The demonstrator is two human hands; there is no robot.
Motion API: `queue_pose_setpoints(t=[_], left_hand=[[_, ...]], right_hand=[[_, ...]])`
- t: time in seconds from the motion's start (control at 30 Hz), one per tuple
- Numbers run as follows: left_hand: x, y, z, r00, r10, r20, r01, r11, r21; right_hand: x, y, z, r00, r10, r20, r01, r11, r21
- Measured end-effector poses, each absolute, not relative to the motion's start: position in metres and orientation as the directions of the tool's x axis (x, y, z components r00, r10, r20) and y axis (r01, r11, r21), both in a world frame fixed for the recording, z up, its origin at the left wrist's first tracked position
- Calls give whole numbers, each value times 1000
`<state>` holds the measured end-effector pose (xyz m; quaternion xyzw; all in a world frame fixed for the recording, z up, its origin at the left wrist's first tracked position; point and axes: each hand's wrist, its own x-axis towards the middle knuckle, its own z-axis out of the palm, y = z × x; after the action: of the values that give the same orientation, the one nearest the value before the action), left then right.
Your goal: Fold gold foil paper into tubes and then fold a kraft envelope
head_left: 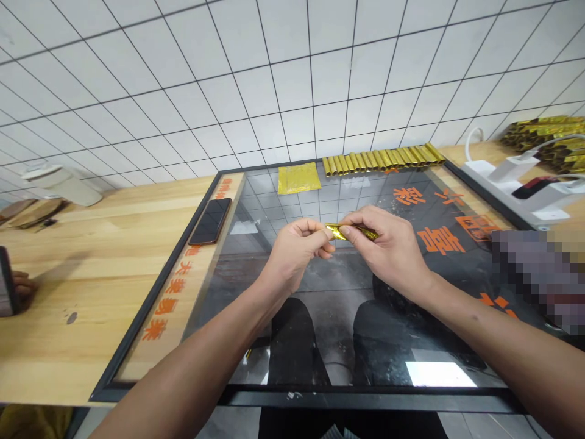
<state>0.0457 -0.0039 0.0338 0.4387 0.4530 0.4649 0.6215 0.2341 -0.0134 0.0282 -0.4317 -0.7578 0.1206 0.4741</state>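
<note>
Between my two hands, above the framed glass panel (256, 268), is a small gold foil roll (337, 231). My right hand (386, 244) pinches it between thumb and fingers, and part of its length runs under those fingers. At the roll's left end, my left hand (304, 241) is closed with thumb and fingertips on the foil. Beyond the hands, a flat gold foil sheet (299, 178) lies on the glass. To its right stretches a row of gold foil tubes (381, 160), side by side along the panel's far edge.
A phone (211, 221) rests on the panel's left side. White power strips (516, 177) with plugs stand at the right, before a pile of gold tubes (548, 140). A white cup (64, 183) lies at the far left. Another person's hand (22, 289) shows at the left edge.
</note>
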Motion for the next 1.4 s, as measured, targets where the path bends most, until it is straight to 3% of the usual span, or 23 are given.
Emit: queue_pose_setpoints(t=[0.27,0.63,0.97,1.2,1.4], left_hand=[[46,-5,34,187,966,-176,-278,224,934],[47,-5,33,172,982,-78,-242,119,963],[40,5,33,101,995,-3,-325,36,945],[39,7,33,89,996,31,-344,1,939],[39,7,31,122,990,69,-312,-28,950]], right_hand=[[233,-15,28,-206,746,633,534,628,-566],[231,-15,28,-222,728,649,505,655,-562],[234,-13,28,-192,808,557,492,571,-658],[233,-9,24,-94,882,462,354,463,-812],[234,-8,26,-58,901,430,293,427,-855]])
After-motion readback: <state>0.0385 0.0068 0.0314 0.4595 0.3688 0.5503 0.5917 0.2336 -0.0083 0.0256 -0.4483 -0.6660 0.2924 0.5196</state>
